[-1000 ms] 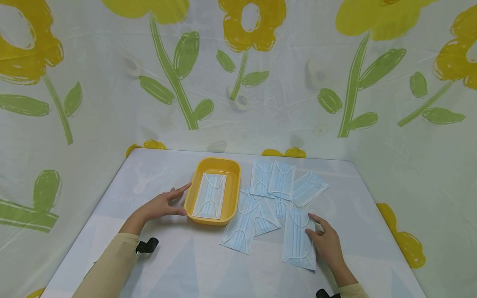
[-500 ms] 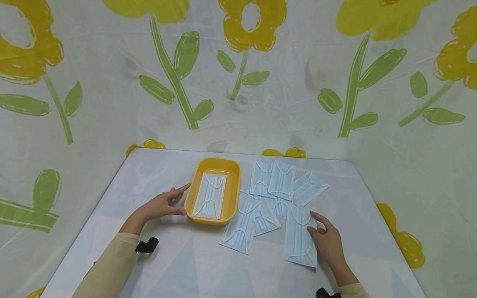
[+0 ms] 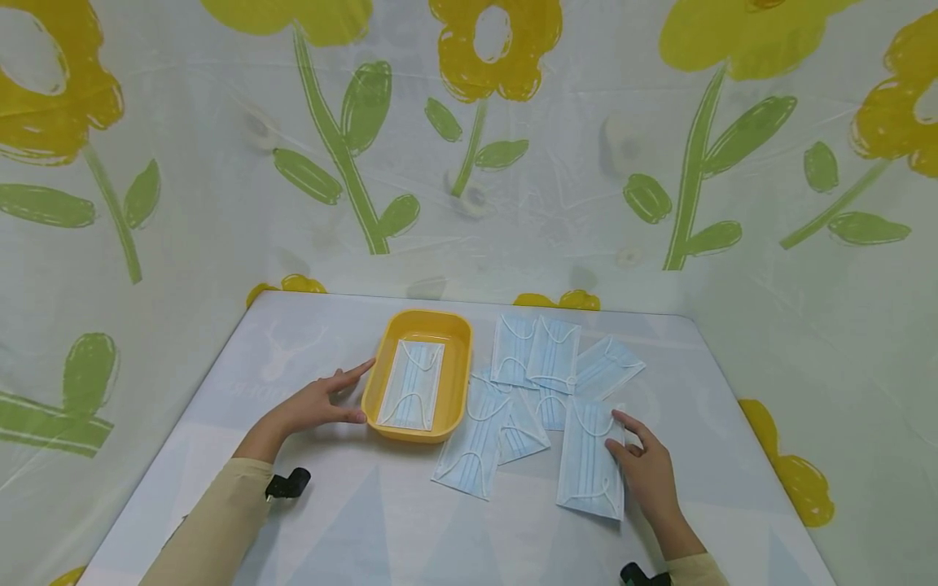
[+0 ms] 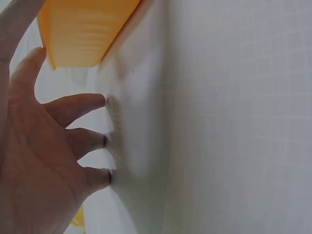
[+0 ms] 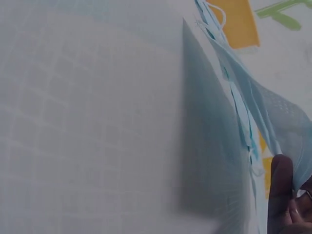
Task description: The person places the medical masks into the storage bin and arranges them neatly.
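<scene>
A yellow tray [image 3: 456, 346] stands on the table with a light blue face mask [image 3: 412, 387] lying lengthwise inside it. At the tray's left side is my left hand [image 3: 311, 407], fingers spread; the index fingertip and thumb reach its rim. The left wrist view shows one fingertip [image 4: 36, 54] at the tray wall and the other fingertips down on the table. My right hand [image 3: 648, 468] pinches the right edge of another face mask [image 3: 589, 464] between thumb and fingers. In the right wrist view that mask [image 5: 287, 122] is lifted and bent at the held edge.
Several more face masks [image 3: 553, 354] overlap in a loose pile right of the tray. One mask [image 3: 469, 456] lies close against the tray's lower right corner. The white table [image 3: 352, 521] ends at a flower-patterned curtain [image 3: 557, 203] behind.
My right hand has shifted slightly away from me and to the right, and the pinched mask has moved a little with it. My left hand and the tray stay put.
</scene>
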A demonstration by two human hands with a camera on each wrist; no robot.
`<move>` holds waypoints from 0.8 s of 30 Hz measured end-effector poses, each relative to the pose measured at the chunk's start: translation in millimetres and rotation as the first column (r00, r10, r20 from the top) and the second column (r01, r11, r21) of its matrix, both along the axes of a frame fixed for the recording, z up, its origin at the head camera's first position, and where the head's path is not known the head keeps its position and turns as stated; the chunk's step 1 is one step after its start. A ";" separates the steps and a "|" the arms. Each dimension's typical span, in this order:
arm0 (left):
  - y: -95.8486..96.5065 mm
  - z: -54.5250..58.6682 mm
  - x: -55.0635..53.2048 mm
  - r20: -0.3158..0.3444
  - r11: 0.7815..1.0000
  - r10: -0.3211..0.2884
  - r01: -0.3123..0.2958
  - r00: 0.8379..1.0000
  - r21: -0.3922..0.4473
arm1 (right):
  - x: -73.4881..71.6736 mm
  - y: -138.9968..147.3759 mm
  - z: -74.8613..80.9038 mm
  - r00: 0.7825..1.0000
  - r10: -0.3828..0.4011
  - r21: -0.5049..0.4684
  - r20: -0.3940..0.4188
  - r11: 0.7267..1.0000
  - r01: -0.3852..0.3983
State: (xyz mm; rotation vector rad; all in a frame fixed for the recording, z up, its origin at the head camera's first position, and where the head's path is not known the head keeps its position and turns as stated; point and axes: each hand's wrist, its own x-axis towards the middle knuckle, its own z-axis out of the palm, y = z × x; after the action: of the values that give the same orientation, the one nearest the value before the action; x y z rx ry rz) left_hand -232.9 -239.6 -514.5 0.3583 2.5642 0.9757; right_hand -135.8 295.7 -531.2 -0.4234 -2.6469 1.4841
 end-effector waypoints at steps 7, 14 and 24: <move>1.0 1.4 1.3 0.001 1.000 0.006 -0.006 1.000 -0.007 | -2.7 -1.2 2.2 1.000 -0.016 0.003 -0.019 1.000 0.016; 3.1 3.5 3.0 0.028 0.999 0.021 -0.020 0.999 -0.034 | -5.8 -3.0 4.9 0.999 -0.023 0.011 -0.030 1.000 0.024; 3.0 2.2 2.9 0.022 0.999 0.024 -0.023 0.999 -0.031 | -10.2 -9.6 10.9 0.999 -0.038 -0.013 -0.033 0.999 0.038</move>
State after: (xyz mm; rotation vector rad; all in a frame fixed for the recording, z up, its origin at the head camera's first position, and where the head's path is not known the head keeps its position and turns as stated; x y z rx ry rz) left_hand -230.0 -236.6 -512.3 0.3077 2.5662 0.9424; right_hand -146.0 286.1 -520.3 -0.4436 -2.5907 1.4844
